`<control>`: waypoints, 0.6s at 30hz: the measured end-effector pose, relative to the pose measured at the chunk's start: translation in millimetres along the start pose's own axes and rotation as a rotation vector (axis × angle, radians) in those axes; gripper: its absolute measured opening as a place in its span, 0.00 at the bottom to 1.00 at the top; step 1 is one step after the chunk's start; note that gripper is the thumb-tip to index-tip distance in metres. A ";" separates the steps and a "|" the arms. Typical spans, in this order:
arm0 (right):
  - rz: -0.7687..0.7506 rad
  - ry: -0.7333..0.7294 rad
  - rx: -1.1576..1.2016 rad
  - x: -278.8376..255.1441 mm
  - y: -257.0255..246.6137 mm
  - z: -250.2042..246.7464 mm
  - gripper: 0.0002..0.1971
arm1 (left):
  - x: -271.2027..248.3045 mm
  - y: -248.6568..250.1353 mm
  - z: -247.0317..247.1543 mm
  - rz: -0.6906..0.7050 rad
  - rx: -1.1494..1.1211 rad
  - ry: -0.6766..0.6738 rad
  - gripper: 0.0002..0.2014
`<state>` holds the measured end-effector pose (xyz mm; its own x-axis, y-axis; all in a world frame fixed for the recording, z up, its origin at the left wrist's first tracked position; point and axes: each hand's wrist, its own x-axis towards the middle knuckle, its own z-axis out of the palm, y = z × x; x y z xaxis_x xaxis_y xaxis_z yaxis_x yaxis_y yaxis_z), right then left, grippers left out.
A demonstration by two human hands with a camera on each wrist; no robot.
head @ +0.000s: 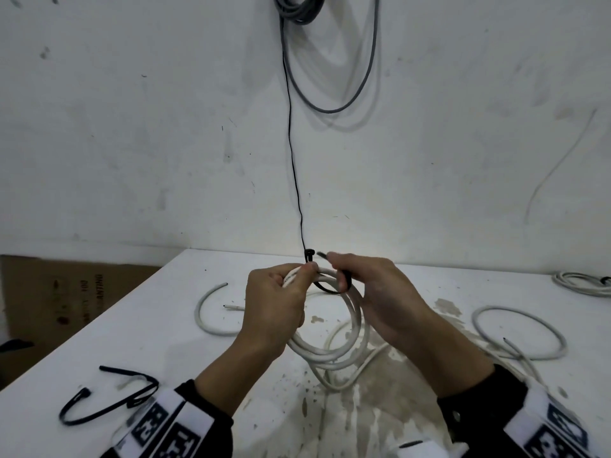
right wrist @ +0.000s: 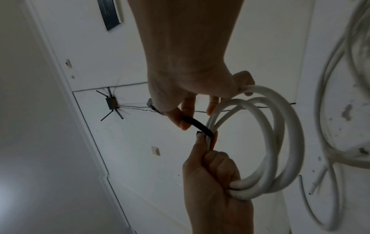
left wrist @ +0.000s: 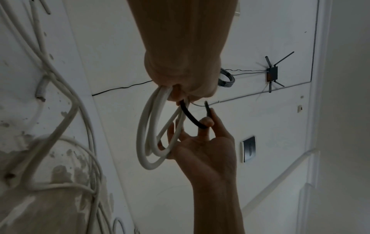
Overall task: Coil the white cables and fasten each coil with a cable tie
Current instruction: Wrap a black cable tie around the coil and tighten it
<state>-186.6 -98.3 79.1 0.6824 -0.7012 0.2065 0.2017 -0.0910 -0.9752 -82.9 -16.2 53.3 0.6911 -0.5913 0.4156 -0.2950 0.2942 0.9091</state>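
Note:
Above the white table point(head: 165, 342) I hold a coil of white cable point(head: 330, 353). My left hand point(head: 302, 276) grips the coil's top strands, thumb by the head of a black cable tie point(head: 344, 282). The tie loops loosely around those strands. My right hand point(head: 334, 262) pinches the tie's tail. In the left wrist view the left hand point(left wrist: 178, 95) holds the coil point(left wrist: 144, 134), and the right hand point(left wrist: 208, 121) pinches the tie point(left wrist: 192, 118). The right wrist view shows the right hand point(right wrist: 183, 120) on the tie point(right wrist: 199, 125) beside the coil point(right wrist: 280, 134), with the left hand point(right wrist: 208, 142) below.
Spare black cable ties point(head: 109, 401) lie at the table's front left. Loose white cable pieces lie left point(head: 206, 317) and right point(head: 519, 333), and a tied coil point(head: 582, 284) lies far right. A cardboard box point(head: 49, 292) stands beyond the left edge. Grey cable point(head: 330, 61) hangs on the wall.

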 end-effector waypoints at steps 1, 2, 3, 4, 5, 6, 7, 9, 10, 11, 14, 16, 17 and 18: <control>0.009 -0.012 0.019 -0.5 -0.4 -0.2 0.22 | -0.4 0.1 0.1 0.022 0.016 -0.002 0.12; 0.017 -0.020 0.028 -0.7 -0.6 -0.3 0.22 | -0.9 0.2 0.4 0.042 0.029 -0.005 0.11; 0.020 -0.022 0.026 -1.5 -1.9 0.1 0.22 | -1.6 0.4 0.7 0.064 0.039 -0.010 0.11; 0.017 -0.023 0.015 -1.5 -2.7 1.1 0.22 | -2.4 0.8 1.0 0.089 0.053 -0.016 0.11; 0.017 -0.018 0.002 -1.4 -3.2 1.9 0.22 | -3.1 1.4 1.3 0.118 0.075 -0.024 0.11; 0.021 -0.009 -0.002 -0.3 -2.6 2.0 0.22 | -4.0 2.1 1.4 0.148 0.099 -0.032 0.11; 0.027 0.005 -0.003 0.3 -2.2 2.2 0.22 | -4.7 2.2 1.2 0.174 0.117 -0.036 0.12; 0.035 0.027 -0.006 1.2 -1.4 2.6 0.22 | -5.5 1.8 1.0 0.207 0.133 -0.041 0.13; 0.039 0.028 -0.011 1.3 -0.9 2.3 0.22 | -5.6 1.2 0.7 0.221 0.142 -0.042 0.13; 0.048 0.030 -0.017 1.3 -1.1 1.7 0.22 | -5.5 0.8 0.6 0.236 0.154 -0.043 0.13; 0.092 0.051 -0.051 0.3 -3.6 0.9 0.24 | -5.9 0.4 0.6 0.297 0.194 -0.058 0.12; 0.109 0.061 -0.067 0.1 -4.5 0.5 0.24 | -6.3 -0.3 0.2 0.343 0.216 -0.075 0.11; 0.110 0.065 -0.072 0.3 -4.8 0.3 0.24 | -6.0 -1.2 -0.2 0.370 0.235 -0.080 0.11; 0.112 0.068 -0.072 0.7 -5.1 0.1 0.24 | -6.0 -2.1 -0.5 0.402 0.260 -0.084 0.11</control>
<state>-187.1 -98.2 84.2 0.6481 -0.7558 0.0929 0.0743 -0.0587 -0.9955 -86.1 -12.9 48.9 0.4363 -0.5306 0.7267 -0.6902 0.3208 0.6486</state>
